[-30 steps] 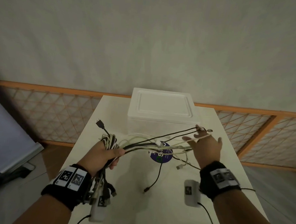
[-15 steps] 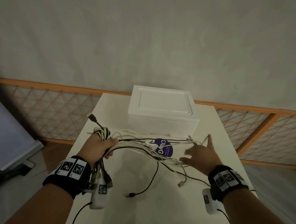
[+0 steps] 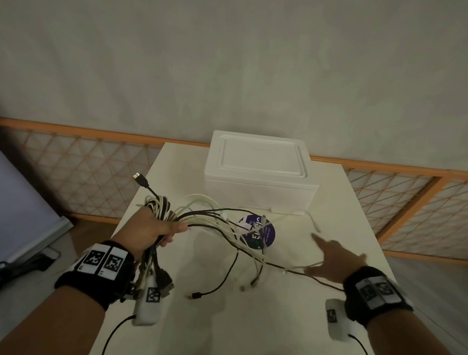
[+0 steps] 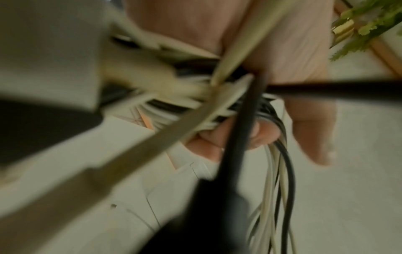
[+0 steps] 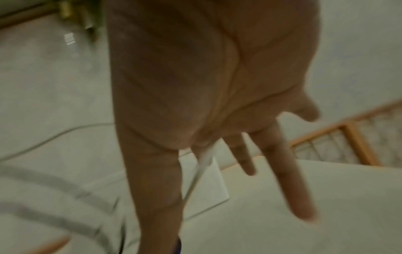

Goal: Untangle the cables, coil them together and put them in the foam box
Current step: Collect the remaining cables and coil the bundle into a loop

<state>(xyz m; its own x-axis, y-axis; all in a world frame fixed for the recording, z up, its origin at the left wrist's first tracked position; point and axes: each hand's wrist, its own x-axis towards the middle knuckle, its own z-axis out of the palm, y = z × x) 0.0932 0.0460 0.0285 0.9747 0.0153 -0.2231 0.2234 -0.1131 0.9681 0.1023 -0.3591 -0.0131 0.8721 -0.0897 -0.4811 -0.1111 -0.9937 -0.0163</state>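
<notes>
Head view: our left hand (image 3: 148, 231) grips the bundled cables (image 3: 211, 225) above the table (image 3: 287, 329); our right hand (image 3: 334, 260), fingers spread, has a white strand between them. Beyond, the lidded foam box (image 3: 260, 173) sits at the table's far edge.

In front of me stands a white table (image 3: 288, 316). A round purple sticker (image 3: 265, 234) with white lettering lies flat on its top. Behind the table runs an orange wooden lattice railing (image 3: 78, 169) along a plain grey wall (image 3: 234, 55). Green foliage (image 4: 369, 22) shows in my left wrist view.
</notes>
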